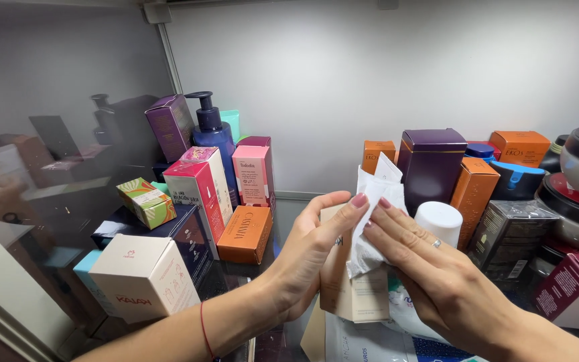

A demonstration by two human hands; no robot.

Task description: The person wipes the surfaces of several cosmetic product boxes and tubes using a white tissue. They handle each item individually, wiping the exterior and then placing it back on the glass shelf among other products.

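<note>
White cloth (373, 221) sits pinched between your hands: your left hand (309, 258) grips a tall beige box (353, 295) with fingers on the cloth, your right hand (430, 268) presses it flat from three o'clock. At one o'clock stands a white cap (439, 221), a purple box (430, 164) behind it. At ten o'clock lies an orange box (244, 234).

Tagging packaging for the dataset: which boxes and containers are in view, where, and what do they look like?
Beige box: centre, tall, held in left hand.
White cloth: pressed on it by right hand.
Orange box: left of centre, lying flat.
Pink-and-white box: behind it, upright.
Blue pump bottle: back left.
Purple box: back centre, upright.
White cap: round, beside right hand.
Cream box: front left, tilted.
</note>
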